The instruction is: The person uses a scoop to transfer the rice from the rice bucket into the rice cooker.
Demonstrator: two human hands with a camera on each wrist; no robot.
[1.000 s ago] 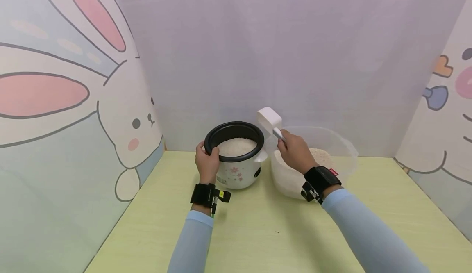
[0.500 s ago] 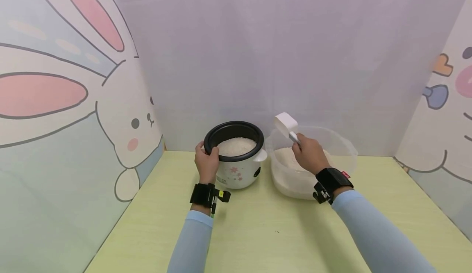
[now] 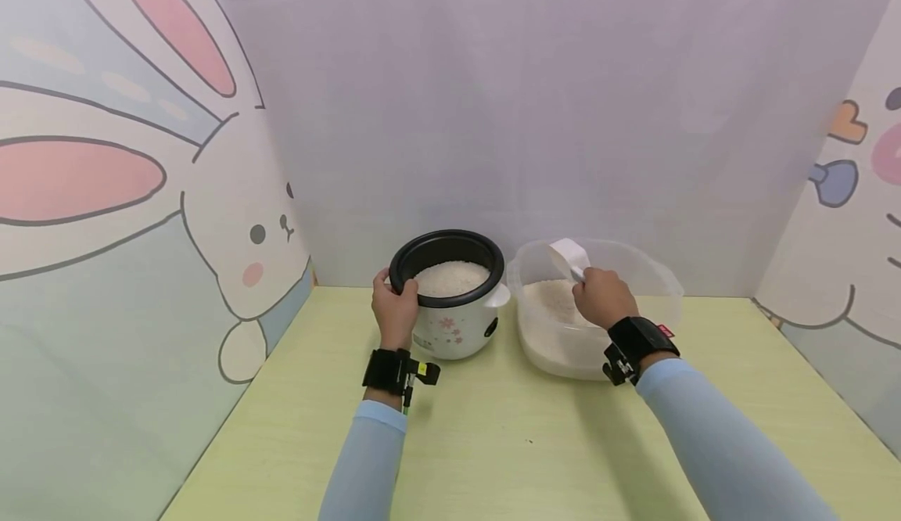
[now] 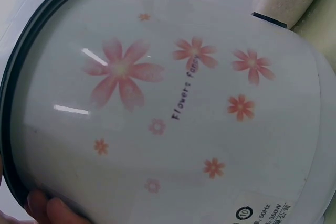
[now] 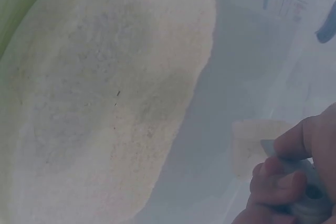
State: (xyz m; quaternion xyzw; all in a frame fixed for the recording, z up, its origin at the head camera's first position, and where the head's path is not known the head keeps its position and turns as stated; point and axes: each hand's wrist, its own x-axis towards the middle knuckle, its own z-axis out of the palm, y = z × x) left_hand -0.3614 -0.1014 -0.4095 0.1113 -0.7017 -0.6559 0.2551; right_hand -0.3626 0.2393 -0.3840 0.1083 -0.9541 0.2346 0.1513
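Observation:
My left hand (image 3: 396, 314) grips the left side of a rice cooker (image 3: 454, 329), its thumb near the black rim. Pink flowers cover the cooker's white body, which fills the left wrist view. White rice (image 3: 453, 278) lies inside the cooker. My right hand (image 3: 605, 298) holds the handle of a white scoop (image 3: 568, 257) over a translucent plastic bin (image 3: 655, 282). More rice (image 3: 552, 302) lies in this bin. In the right wrist view, my curled fingers (image 5: 286, 182) wrap the scoop's grey handle; the bin wall blurs the view.
Bin and cooker stand side by side on a pale yellow-green table (image 3: 493, 458). Behind them hangs a plain light curtain (image 3: 521, 114). Panels with cartoon animals (image 3: 232, 247) flank the table on both sides. A small dark speck lies on the tabletop.
My right hand has carried the scoop from beside the cooker's rim rightwards and down over the bin. My left hand keeps its hold on the cooker.

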